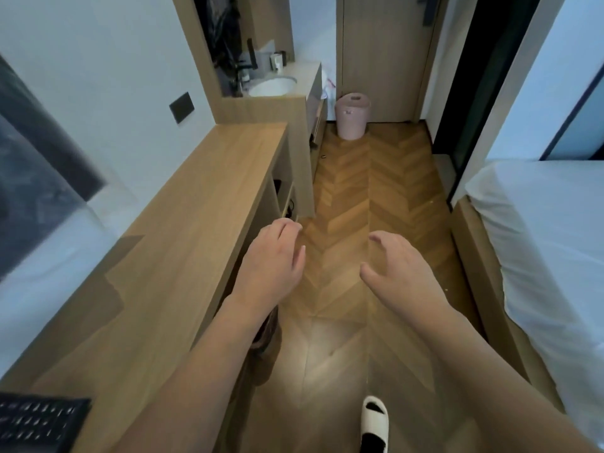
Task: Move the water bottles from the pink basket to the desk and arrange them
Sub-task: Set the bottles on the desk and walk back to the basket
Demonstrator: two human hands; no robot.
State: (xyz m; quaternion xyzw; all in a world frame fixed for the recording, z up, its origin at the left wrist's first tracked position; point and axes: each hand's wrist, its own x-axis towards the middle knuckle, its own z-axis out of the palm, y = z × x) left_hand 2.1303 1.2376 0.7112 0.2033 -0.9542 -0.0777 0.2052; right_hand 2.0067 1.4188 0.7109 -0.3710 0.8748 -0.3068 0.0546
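A herringbone wood floor (pixel 369 178) runs ahead beneath both grips, with a white-sheeted bed (pixel 542 243) off to the right of the right grip (pixel 397 273) and a long wooden counter (pixel 196 204) beside and left of the left grip (pixel 273 259). Far ahead of both grips, well apart from them, the pink basket (pixel 352 116) stands upright on the floor near a closed wooden door (pixel 385 53); its inside cannot be seen, so no bottles show. A black keyboard (pixel 39 420) lies on the counter's near end, behind and left of the left grip. A white slipper (pixel 374 420) sits on the floor behind the right grip. Both grips hang over the floor, loosely curled and holding nothing, fingers relaxed and apart.
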